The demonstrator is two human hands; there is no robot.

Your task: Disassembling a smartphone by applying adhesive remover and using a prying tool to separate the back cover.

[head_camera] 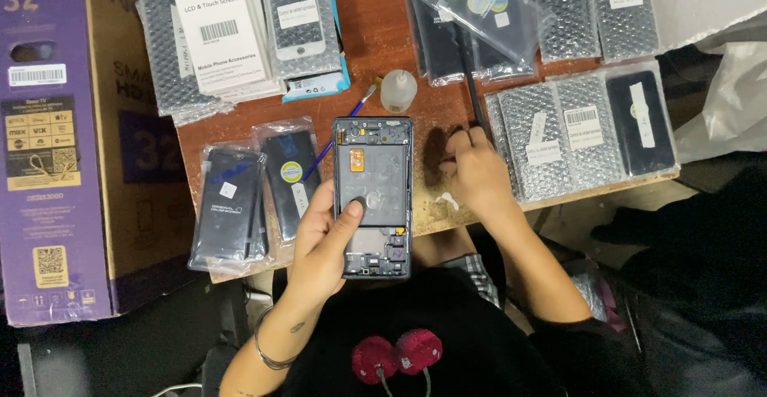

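Observation:
My left hand (319, 241) grips an opened dark phone frame (373, 165) upright over the table's front edge, thumb pressed on its inner plate. The frame's inside shows small parts and an orange patch. My right hand (477, 172) rests on the wooden table (375, 37) just right of the frame, fingers closed on a thin black tool (471, 85) that slants up and away. A small white scrap (447, 200) lies by that hand's heel.
A small clear bottle (398, 91) and a blue-handled brush (343, 129) lie behind the frame. Bagged phone parts (240, 205) sit left, bubble-wrapped screens (559, 129) right and at the back. A large purple box (56, 141) stands at the left. A white box (216, 25) lies at the back.

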